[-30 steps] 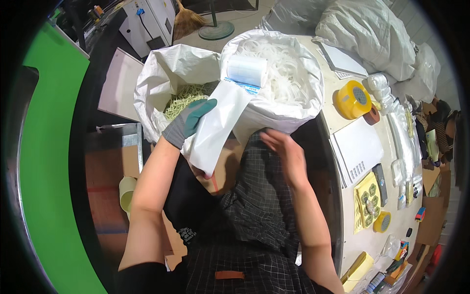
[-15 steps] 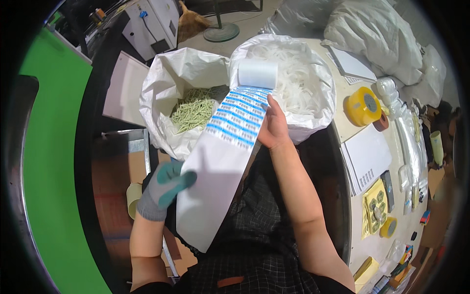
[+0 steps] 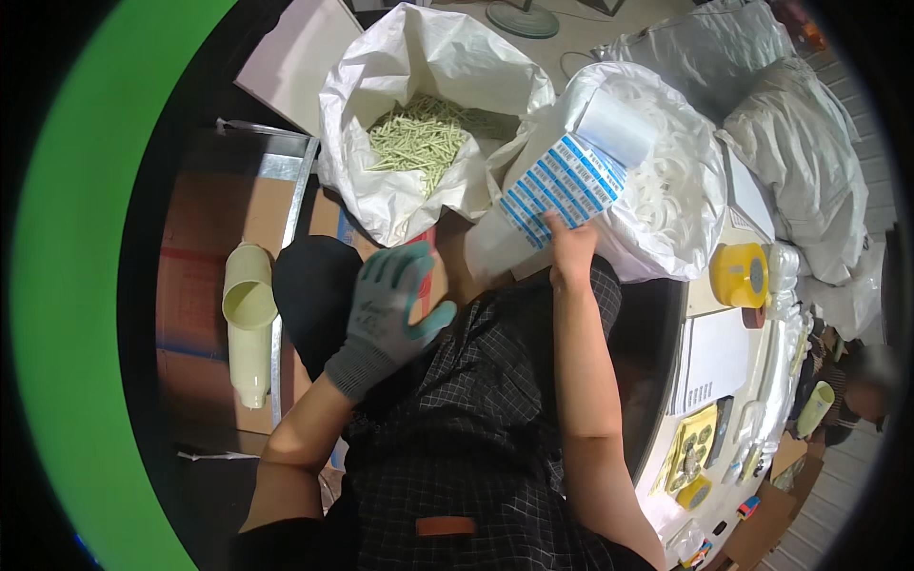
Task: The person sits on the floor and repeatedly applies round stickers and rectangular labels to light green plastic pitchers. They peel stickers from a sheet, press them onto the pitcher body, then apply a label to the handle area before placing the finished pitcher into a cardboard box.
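Note:
My right hand (image 3: 573, 249), bare, is closed on the lower edge of a strip of blue-and-white printed labels (image 3: 562, 190), thumb in front and fingers hidden behind. The strip's white roll (image 3: 614, 129) lies over a white woven sack (image 3: 700, 224) filled with clear plastic rings. A plain white tail of the strip (image 3: 495, 249) hangs toward the lower left. My left hand (image 3: 386, 309), in a grey and teal glove, is above my lap. Its fingers are apart and hold nothing.
Beyond my left hand stands a white sack (image 3: 347, 114) with pale green sticks (image 3: 419, 143) inside. Pale green tubular containers (image 3: 249, 357) rest at left on brown cardboard (image 3: 195, 314). The table at right bears a yellow tape roll (image 3: 739, 276) and stacked paper (image 3: 714, 357). A person sits at far right.
My left hand has let go of the strip's tail and opened. My right hand keeps its hold on the strip. The view has shifted, bringing the green tubular containers into fuller sight.

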Tool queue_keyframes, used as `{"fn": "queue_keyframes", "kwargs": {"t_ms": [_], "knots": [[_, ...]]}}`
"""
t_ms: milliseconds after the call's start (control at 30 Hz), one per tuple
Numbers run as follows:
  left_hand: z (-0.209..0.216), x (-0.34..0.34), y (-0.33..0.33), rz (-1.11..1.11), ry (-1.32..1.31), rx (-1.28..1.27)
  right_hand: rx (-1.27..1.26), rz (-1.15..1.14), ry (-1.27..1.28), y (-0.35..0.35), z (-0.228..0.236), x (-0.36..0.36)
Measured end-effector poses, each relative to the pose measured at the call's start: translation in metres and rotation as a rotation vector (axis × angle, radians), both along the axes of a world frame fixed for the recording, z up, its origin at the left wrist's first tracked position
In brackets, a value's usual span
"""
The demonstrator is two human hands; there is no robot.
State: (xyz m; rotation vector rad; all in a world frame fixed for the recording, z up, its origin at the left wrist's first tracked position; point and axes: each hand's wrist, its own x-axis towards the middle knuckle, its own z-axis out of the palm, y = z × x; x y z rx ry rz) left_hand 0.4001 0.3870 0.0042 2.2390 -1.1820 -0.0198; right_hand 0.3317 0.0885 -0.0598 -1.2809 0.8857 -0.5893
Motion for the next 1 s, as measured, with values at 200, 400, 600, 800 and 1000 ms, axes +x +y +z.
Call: {"fn": "queue_keyframes", "kwargs": {"t_ms": [200, 400, 600, 800, 1000], "knots": [[0.005, 0.027, 0.049, 0.164, -0.086, -0.186, -0.186, 0.014, 0.14, 0.018, 0.011, -0.007], [0.041, 0.026, 0.041, 0.246, -0.052, -0.353, 0.354, 0.055, -0.26, -0.007, 0.039, -0.065], [-0.122, -0.016, 0.198, 0.705, 0.014, -0.122, -0.107, 0.129, -0.086, -0.01, 0.019, -0.102], [-0.137, 0.037, 0.371, 1.151, -0.137, 0.37, -0.611, 0.147, 0.096, 0.064, 0.035, -0.135], [-0.145, 0.128, 0.362, 0.733, 0.205, 0.922, -0.383, 0.318, 0.016, 0.116, 0.067, -0.135]]}}
